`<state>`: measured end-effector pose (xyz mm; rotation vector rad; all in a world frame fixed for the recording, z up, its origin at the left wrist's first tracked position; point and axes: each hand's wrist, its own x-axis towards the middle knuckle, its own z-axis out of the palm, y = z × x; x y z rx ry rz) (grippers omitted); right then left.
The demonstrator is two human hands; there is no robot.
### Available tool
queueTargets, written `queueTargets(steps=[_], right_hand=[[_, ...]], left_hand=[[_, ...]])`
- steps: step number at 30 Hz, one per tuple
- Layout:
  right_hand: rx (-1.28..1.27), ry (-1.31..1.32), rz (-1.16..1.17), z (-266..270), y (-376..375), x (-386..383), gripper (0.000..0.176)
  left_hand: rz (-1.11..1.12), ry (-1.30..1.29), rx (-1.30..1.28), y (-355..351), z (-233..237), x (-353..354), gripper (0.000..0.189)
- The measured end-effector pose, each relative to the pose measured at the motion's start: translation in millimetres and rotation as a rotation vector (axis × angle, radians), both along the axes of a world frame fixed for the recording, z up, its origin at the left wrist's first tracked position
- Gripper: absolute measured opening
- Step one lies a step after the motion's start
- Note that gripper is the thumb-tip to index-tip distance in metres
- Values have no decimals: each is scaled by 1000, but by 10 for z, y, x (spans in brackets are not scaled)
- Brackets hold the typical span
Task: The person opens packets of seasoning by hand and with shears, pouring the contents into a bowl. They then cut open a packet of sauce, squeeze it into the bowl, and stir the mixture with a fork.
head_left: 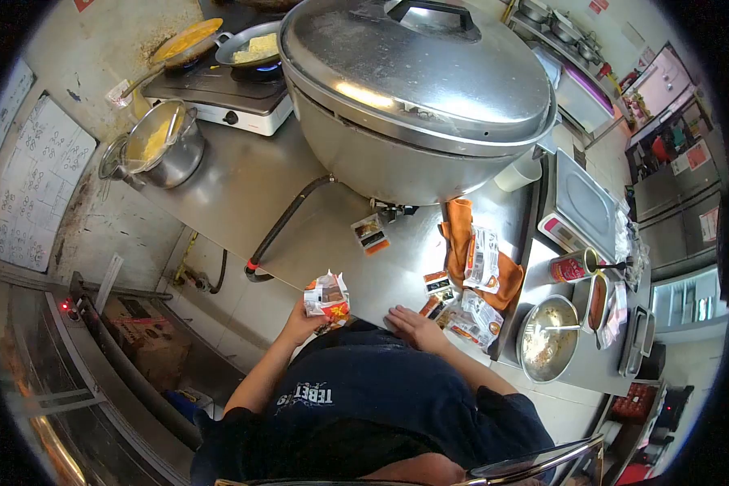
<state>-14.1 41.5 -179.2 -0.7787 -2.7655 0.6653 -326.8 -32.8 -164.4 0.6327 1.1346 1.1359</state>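
My left hand point(301, 326) is closed around a torn-topped white and orange food packet point(327, 298), held upright in front of the table's edge. What is inside the packet I cannot make out. Fingers stretched, my right hand point(418, 329) lies on the steel table's front edge. Right beside it are small seasoning sachets point(438, 286) and a clear plastic wrapper point(471, 319). A white and orange packet point(483, 257) rests on an orange cloth point(459, 235). Farther back, dark and orange sachets point(370, 235) lie on the steel.
A large lidded steel cooker point(413, 154) fills the table's back, its black hose point(287, 215) running to the front edge. At left are a steel pot point(178, 158) and a lit stove point(235, 117) with pans. A mixing bowl point(563, 364) and scale point(579, 190) stand at right.
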Motion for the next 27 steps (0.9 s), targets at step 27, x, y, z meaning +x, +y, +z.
queueTargets(steps=[27], right_hand=[[5,396,-574,1101,-174,54,19]], left_hand=[[-382,344,285,245,374,473,80]])
